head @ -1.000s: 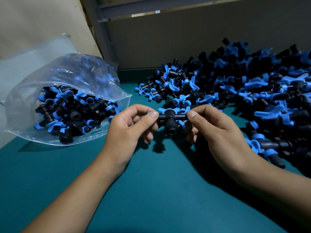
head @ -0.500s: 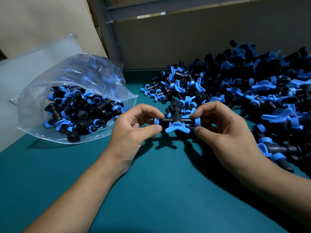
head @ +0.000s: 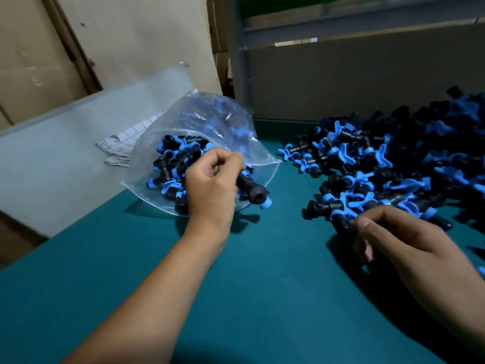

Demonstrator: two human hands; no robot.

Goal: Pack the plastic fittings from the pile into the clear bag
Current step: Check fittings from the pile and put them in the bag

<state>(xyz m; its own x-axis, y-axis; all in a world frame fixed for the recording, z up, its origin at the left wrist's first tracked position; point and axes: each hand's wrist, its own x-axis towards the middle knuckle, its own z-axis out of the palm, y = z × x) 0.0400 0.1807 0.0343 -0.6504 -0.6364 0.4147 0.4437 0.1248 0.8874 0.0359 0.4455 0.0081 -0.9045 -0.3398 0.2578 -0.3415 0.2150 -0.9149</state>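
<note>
Showing glossy, crinkled film on the clear plastic bag (head: 210, 122); smooth matt plastic on the black-and-blue fittings (head: 380, 164); matt teal desk surface (head: 262, 298); rough brown cardboard (head: 39, 61) standing behind.

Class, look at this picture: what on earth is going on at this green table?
A person is packing black-and-blue plastic fittings into a clear plastic bag. The left hand grips one black fitting with a blue end at the bag's open mouth, over the fittings already inside. The right hand reaches into the near edge of the large loose pile of fittings on the right, its fingers on a piece there. The bag lies on its side on the green table.
</note>
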